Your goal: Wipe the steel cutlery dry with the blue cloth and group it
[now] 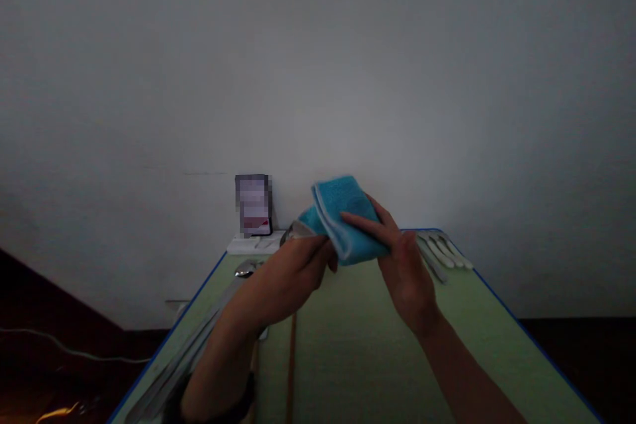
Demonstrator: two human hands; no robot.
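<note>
A folded blue cloth (348, 212) with a pale edge is held up above the far half of the table. My right hand (405, 271) grips it from the right, with fingers across its front and others behind. Just left of the cloth, my left hand (293, 271) is closed, its fingertips touching the cloth's lower left fold. What those fingers hold is hidden. A shiny metal edge (287, 236) shows behind the left hand; I cannot tell what it belongs to.
The green table (348, 358) has a blue edge and meets a pale wall. White-handled utensils (447, 253) lie at the far right. At the left are metal utensils (246, 269) and long wooden sticks (291, 364). A blurred phone-like screen (254, 202) stands at the far left.
</note>
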